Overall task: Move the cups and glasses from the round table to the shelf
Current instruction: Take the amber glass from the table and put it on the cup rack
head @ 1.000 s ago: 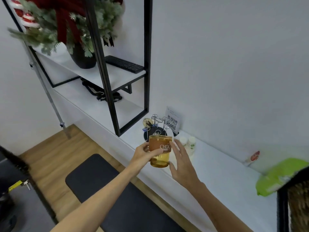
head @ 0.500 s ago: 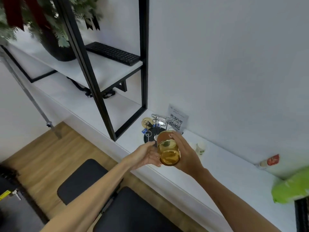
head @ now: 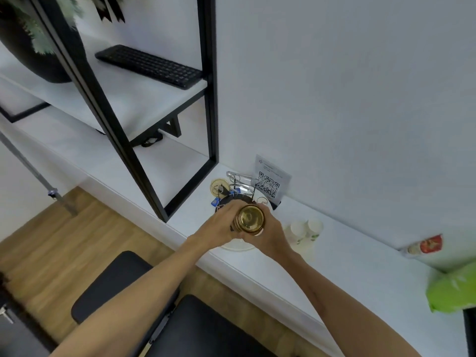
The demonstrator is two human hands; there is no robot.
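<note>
Glass (head: 249,219) gripped w/ both hands' fingers (head: 268,225), upturned above shelf (head: 334,253); not yet set down; task unfinished.

I see the amber glass (head: 250,220) tipped w/ its round base toward me, held between both hands above the white shelf (head: 360,269).

Both hands, left (head: 219,224) and right (head: 270,234), grip an amber glass (head: 250,219) tipped base toward the camera, above the white shelf (head: 347,269), with paper cups (head: 305,229) just right and a QR card (head: 270,182) behind.
</note>
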